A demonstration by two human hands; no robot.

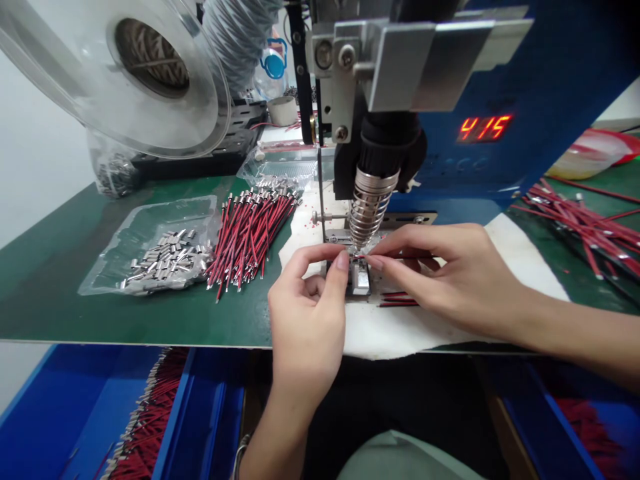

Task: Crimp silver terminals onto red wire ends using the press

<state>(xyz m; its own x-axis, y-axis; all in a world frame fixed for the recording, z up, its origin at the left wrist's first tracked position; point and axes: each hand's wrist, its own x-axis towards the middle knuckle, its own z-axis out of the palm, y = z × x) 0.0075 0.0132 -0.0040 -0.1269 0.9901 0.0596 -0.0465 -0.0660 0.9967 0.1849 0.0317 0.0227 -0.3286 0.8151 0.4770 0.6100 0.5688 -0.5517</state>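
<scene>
My left hand (313, 310) is at the left side of a small metal fixture (360, 279), thumb and index fingertip pressed together at its edge. Whatever is between them is too small to make out. From the other side, my right hand (450, 277) pinches a short red wire (362, 257), most of it hidden by the fingers. The wire's end lies over the fixture, right below a soldering head with a coiled metal spring (373, 207). Under my right hand, a few red and black wires (397, 300) rest on white paper (387, 333).
A clear tray (107, 267) of small metal cases and a pile of red-black wires (253, 233) lie left. More wires (590, 230) lie right, beyond the blue machine (500, 173) reading 415. A large spool (90, 73) overhangs the left; blue bins (65, 407) sit below.
</scene>
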